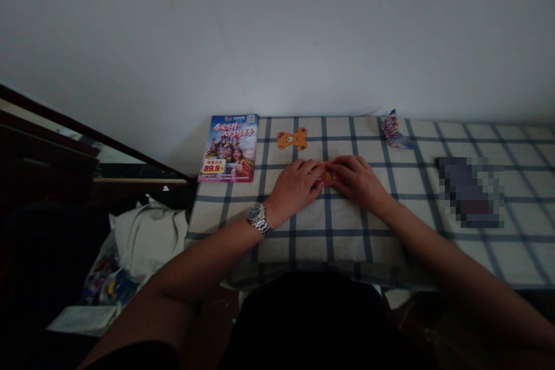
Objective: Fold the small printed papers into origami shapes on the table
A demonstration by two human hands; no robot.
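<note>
My left hand [298, 185], with a metal-band wristwatch [259, 218] on the wrist, rests low over the checked cloth. Opposite it, my right hand [359, 183] has its thumb and fingers bent inward. Between them is a small flat red and orange piece [328, 176], like printed paper or card; the fingers of both hands are closed on its two ends and cover much of it. Just behind my left hand lies an orange bear-shaped cutout [292, 139], flat on the cloth and touched by neither hand.
A stack of printed flyers [228, 150] lies at the table's left end. A crumpled plastic wrapper [393, 130] is near the wall, and a dark, pixelated flat object [468, 191] lies at right. The checked tablecloth [347, 245] covers the table. Bags [150, 234] stand on the left.
</note>
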